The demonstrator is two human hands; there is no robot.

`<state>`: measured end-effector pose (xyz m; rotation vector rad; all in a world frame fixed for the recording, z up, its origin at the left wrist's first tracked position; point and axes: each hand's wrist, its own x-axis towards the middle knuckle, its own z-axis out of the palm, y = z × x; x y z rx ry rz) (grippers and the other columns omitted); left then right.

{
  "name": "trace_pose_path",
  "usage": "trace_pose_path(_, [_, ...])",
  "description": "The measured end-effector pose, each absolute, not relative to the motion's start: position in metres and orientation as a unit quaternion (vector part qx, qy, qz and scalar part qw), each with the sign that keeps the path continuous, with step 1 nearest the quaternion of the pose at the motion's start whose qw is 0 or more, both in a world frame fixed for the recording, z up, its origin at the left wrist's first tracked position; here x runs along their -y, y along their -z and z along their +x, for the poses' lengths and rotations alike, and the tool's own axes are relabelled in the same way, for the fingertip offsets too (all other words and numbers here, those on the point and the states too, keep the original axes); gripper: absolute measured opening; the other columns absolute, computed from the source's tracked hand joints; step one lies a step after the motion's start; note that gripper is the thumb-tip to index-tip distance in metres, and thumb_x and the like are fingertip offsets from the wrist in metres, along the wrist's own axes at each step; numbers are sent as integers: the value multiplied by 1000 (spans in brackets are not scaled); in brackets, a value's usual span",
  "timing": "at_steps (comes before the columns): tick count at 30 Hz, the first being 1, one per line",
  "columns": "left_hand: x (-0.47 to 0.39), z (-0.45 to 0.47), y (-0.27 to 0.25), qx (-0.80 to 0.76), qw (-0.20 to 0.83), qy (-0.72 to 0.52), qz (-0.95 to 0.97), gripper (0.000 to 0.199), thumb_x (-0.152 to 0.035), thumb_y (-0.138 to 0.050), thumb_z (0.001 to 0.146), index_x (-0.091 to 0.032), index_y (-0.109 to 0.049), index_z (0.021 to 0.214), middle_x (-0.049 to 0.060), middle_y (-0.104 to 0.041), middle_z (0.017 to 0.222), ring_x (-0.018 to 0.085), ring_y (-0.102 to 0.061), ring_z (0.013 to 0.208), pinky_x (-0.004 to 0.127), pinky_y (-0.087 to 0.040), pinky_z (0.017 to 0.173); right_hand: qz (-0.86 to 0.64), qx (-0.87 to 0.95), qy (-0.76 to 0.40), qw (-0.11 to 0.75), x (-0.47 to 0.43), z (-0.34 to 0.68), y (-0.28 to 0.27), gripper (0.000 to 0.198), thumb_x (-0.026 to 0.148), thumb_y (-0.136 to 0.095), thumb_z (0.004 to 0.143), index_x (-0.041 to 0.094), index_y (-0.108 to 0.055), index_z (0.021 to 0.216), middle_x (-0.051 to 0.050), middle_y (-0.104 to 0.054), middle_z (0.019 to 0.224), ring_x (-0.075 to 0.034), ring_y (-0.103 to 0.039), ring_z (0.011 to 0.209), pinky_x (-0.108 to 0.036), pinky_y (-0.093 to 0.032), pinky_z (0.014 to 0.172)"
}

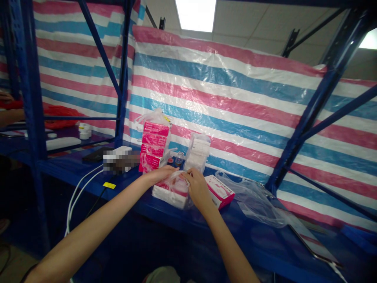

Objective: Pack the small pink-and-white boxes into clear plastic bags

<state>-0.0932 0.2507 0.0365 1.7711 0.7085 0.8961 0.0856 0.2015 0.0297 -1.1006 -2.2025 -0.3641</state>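
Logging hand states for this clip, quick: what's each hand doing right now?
Left hand: at the top of the clear plastic bag; whether its fingers are closed cannot be told.
Right hand: closed, pinching the bag's top.

A bunched clear bag wraps a pink-and-white pack on the shelf.

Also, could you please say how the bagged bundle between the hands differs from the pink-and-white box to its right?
The bagged bundle is wrapped in clear plastic, while the pink-and-white box looks unwrapped. The left hand and right hand are on the bundle; neither holds the box. Both show pink and white.
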Motion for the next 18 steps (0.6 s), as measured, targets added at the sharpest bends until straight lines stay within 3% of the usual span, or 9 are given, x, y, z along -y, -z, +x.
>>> trace_pose_path(2, [-253,-92,-34,-250,567,-332,711,32,-41,-67,66,-15,-63,84,2,-61,58,13,-56,50,25,-45,53,-416,841,163,305,-201,81,-29,35,6,-37,83,19,-60,106,-10,-54,97,-23,-48,89,-36,-39,79])
trace_pose_path(4, [-256,-92,-32,-217,601,-325,697,42,-35,-73,60,-16,-61,96,4,-66,69,16,-62,60,28,-48,59,-418,841,161,302,-201,78,-27,34,7,-38,83,18,-60,106,-10,-54,98,-23,-48,89,-36,-39,79])
trace_pose_path(8, [-265,-94,-27,-219,534,-371,728,31,-36,-73,60,-11,-65,78,6,-67,70,16,-62,62,29,-48,64,-422,836,134,325,-199,71,-23,35,8,-41,82,23,-59,109,-8,-54,103,-22,-48,92,-36,-38,79])
trace_pose_path(11, [-272,-102,-26,-281,394,-412,773,25,-35,-65,69,-10,-67,70,9,-67,68,18,-61,63,30,-46,64,-411,821,102,383,-197,70,-18,35,8,-42,83,25,-60,109,-6,-52,112,-20,-48,97,-36,-36,85])
trace_pose_path(14, [-272,-119,-26,-365,188,-464,785,19,-29,-60,75,-13,-70,73,8,-69,78,20,-61,77,33,-44,75,-409,788,79,453,-190,77,-9,31,13,-42,86,27,-64,102,-3,-53,114,-19,-49,98,-39,-32,91])
trace_pose_path(18, [-262,-146,-20,-486,-42,-415,768,19,-24,-52,81,-23,-71,77,4,-70,87,24,-55,91,42,-32,89,-451,787,55,418,-172,100,4,23,24,-48,87,34,-68,91,2,-59,110,-21,-49,103,-46,-25,97])
